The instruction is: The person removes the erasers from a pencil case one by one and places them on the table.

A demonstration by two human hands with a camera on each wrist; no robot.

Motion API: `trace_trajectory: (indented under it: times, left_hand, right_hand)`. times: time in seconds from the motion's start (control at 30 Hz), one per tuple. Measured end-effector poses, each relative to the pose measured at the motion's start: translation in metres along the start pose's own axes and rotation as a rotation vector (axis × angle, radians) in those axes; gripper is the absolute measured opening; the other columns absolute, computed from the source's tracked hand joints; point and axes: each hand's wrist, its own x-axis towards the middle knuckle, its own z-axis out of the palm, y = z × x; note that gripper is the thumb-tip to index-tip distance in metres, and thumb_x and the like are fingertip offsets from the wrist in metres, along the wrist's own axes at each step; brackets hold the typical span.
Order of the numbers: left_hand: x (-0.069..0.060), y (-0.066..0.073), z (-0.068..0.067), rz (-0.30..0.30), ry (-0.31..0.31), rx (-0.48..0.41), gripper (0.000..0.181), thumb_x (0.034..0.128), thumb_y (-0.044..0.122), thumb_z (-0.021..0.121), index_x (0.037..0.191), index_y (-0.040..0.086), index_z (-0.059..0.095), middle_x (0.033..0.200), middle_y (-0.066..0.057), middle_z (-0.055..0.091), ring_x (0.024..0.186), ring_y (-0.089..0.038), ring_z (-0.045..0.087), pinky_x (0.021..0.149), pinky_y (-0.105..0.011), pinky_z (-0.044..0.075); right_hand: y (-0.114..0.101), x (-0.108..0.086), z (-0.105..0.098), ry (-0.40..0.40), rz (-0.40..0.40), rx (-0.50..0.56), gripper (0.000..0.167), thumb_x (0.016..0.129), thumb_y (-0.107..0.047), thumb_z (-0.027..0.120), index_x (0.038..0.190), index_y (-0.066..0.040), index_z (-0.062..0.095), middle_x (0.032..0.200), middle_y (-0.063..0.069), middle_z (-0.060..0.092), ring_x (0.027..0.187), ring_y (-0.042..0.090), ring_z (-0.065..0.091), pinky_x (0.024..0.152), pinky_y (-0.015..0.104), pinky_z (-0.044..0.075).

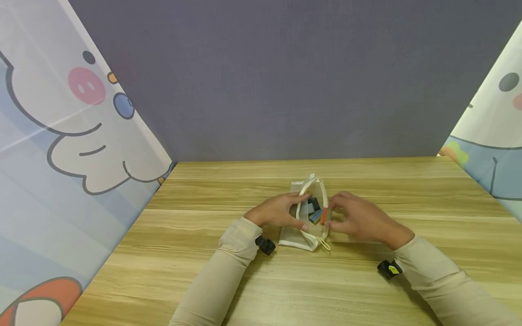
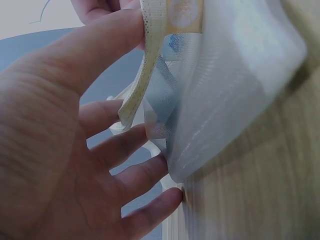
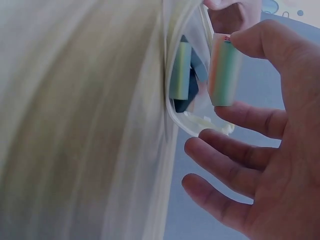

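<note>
A pale mesh drawstring pouch [image 1: 291,237] lies on its side, its cream-rimmed mouth facing right. My left hand [image 1: 281,210] holds the rim, thumb and forefinger spread apart along it; the lower fingers rest loosely beside the mesh [image 2: 220,105]. Between thumb and forefinger, my right hand [image 1: 359,217] pinches a small orange-and-green striped block [image 3: 222,72] at the pouch's mouth. The other right fingers are spread and bent. Inside the pouch lie a blue striped block [image 1: 315,216], a black piece [image 1: 314,203] and a grey piece; their kinds are unclear.
A thin cord [image 1: 324,243] hangs from the near end of the pouch's rim. The wood-grain table [image 1: 195,271] meets a grey panel [image 1: 285,81] at the back. Printed cartoon sheets [image 1: 49,158] stand at both sides.
</note>
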Motion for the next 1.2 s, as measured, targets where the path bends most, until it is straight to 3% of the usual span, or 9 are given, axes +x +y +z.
trace_trajectory:
  times: [0.23, 0.5, 0.77, 1.2]
  left_hand:
    - [-0.001, 0.0, 0.0, 0.003, 0.0, 0.009, 0.095, 0.0848, 0.05, 0.078, 0.16, 0.02, 0.029, 0.163, -0.001, 0.026, 0.146, -0.018, 0.028, 0.114, -0.036, 0.031]
    - [0.001, 0.0, -0.001, 0.007, 0.004, 0.036, 0.093, 0.0864, 0.05, 0.076, 0.16, 0.02, 0.028, 0.163, -0.003, 0.026, 0.146, -0.02, 0.03, 0.113, -0.035, 0.033]
    - [0.001, 0.0, 0.0, 0.001, 0.004, 0.055, 0.091, 0.0874, 0.051, 0.075, 0.16, 0.021, 0.029, 0.162, -0.005, 0.027, 0.146, -0.022, 0.031, 0.112, -0.036, 0.033]
    - [-0.001, 0.009, 0.002, -0.055, -0.007, 0.145, 0.091, 0.088, 0.058, 0.07, 0.16, 0.023, 0.027, 0.163, -0.002, 0.026, 0.145, -0.023, 0.032, 0.111, -0.04, 0.036]
  right_hand:
    - [0.005, -0.001, -0.014, -0.014, 0.091, 0.065, 0.02, 0.09, -0.039, 0.074, 0.104, -0.025, 0.069, 0.114, 0.001, 0.065, 0.106, 0.028, 0.063, 0.086, 0.051, 0.051]
    - [0.011, -0.003, -0.025, 0.03, 0.124, 0.043, 0.037, 0.09, -0.034, 0.074, 0.114, -0.007, 0.066, 0.112, 0.011, 0.068, 0.103, 0.031, 0.065, 0.083, 0.052, 0.052]
    - [0.016, -0.006, -0.033, 0.038, 0.146, 0.058, 0.038, 0.092, -0.043, 0.071, 0.112, -0.011, 0.068, 0.115, 0.01, 0.066, 0.104, 0.03, 0.064, 0.084, 0.052, 0.051]
    - [0.028, -0.007, -0.04, 0.076, 0.151, 0.052, 0.033, 0.092, -0.037, 0.072, 0.106, -0.007, 0.069, 0.108, 0.011, 0.069, 0.098, 0.03, 0.067, 0.082, 0.051, 0.051]
